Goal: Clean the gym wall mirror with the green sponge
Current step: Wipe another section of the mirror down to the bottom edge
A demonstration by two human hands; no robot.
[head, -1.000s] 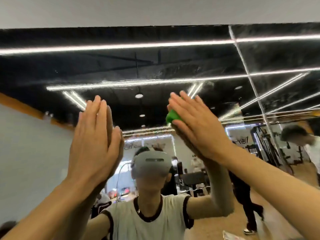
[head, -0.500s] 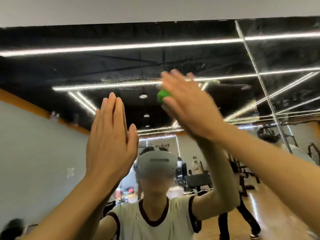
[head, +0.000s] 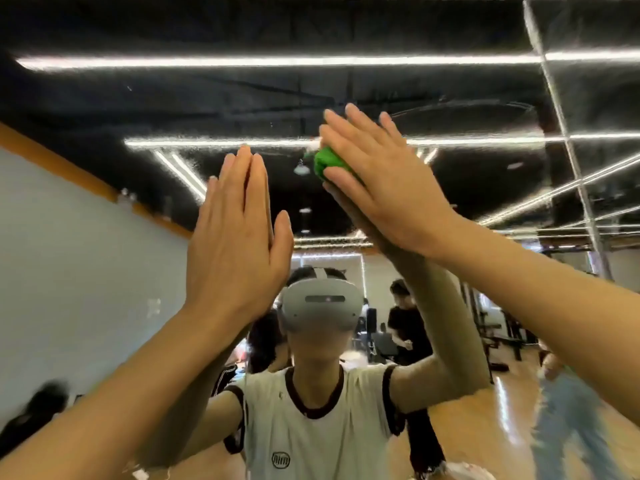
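Under the right hand's (head: 388,188) flat fingers (head: 349,133), the green sponge (head: 327,164).

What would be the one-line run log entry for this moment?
right hand: presses green sponge on mirror | left hand: flat on mirror | phase: wiping

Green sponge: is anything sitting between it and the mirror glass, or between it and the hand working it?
Nothing visible does. The right hand presses the green sponge flat against the mirror with straight fingers. The left hand rests flat on the glass beside it, apart from the sponge.
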